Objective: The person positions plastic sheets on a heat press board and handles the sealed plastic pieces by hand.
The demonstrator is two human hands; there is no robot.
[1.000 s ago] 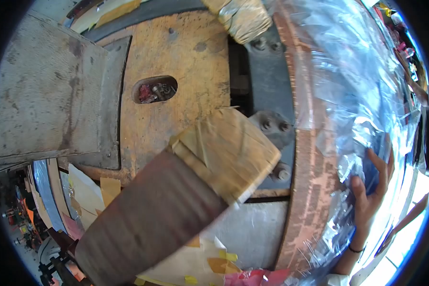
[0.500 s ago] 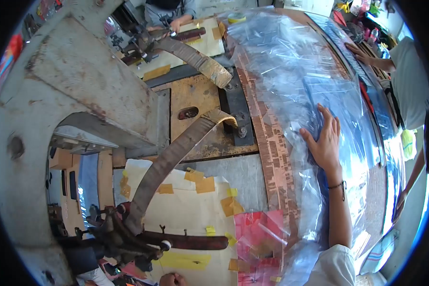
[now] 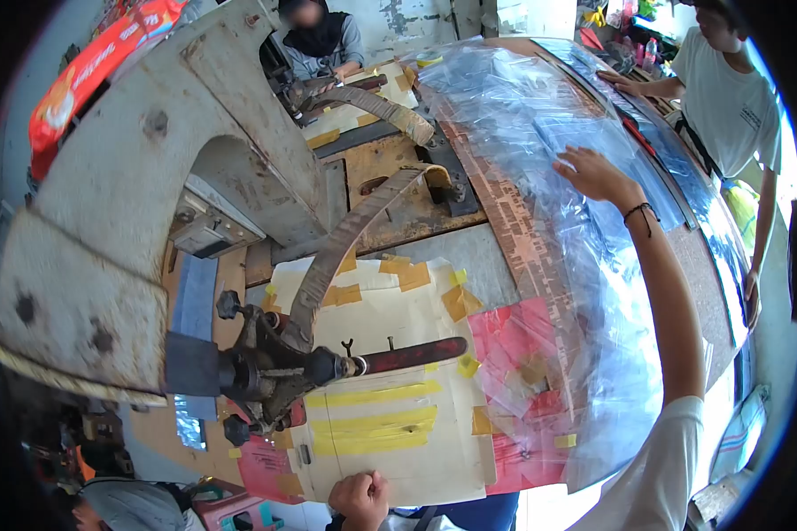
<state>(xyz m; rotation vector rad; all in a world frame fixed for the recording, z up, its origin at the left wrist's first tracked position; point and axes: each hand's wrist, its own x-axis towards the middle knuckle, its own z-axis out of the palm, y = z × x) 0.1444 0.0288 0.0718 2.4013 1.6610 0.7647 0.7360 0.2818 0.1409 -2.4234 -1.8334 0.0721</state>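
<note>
Right hand (image 3: 599, 175) shifted farther over plastic sheeting (image 3: 515, 111), loosely spread, left hand (image 3: 360, 499) curled at edge of paper (image 3: 438, 473)

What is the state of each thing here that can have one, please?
Clear plastic: wrinkled, spread out.
Right grip: open, fingers loosely spread, over the plastic; contact unclear.
Left grip: curled; inside hidden.
Cream sheet: laid flat, taped.
Red sheet: wrinkled, partly taped.
Bracelet: worn.
Near curved arm: wrapped at its tip.
Orange packet: sealed or opened, cannot tell.
</note>
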